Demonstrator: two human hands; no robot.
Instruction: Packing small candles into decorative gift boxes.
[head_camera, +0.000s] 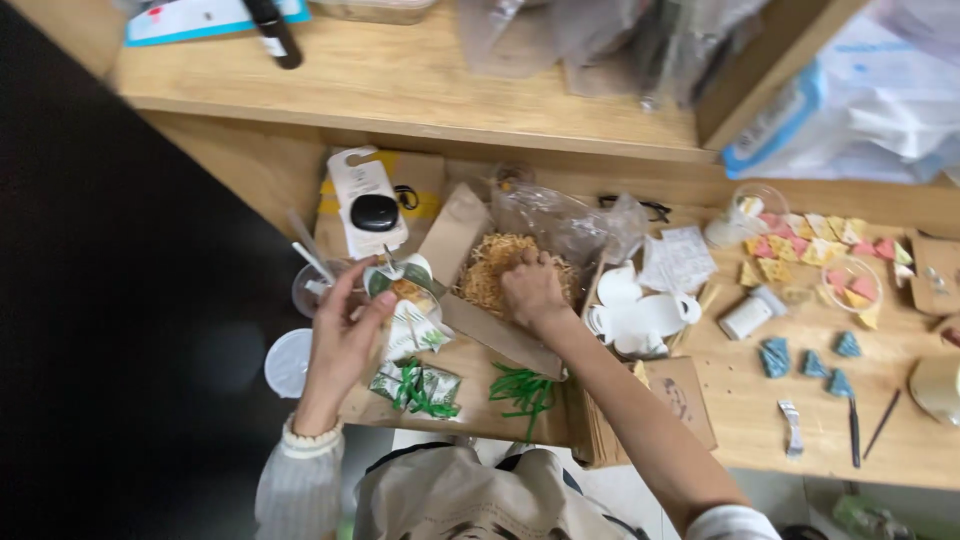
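Note:
My left hand (345, 330) grips a small round cup (402, 283) with straw-coloured shreds in it, held above the brown cardboard (470, 400) at the table's front. My right hand (530, 287) is closed down into a heap of tan shredded filler (490, 268) lying in a clear plastic bag (565, 225). Green paper strips (520, 388) lie on the cardboard below both hands, and a small packet with green strips (415, 385) lies under my left wrist.
White moulded shapes (640, 315) lie right of the bag. Coloured triangle pieces (810, 245) and blue tree shapes (805, 357) spread over the right of the wooden table (760, 420). A clear cup with sticks (312, 285), a white lid (288, 362), a raised wooden shelf (400, 80).

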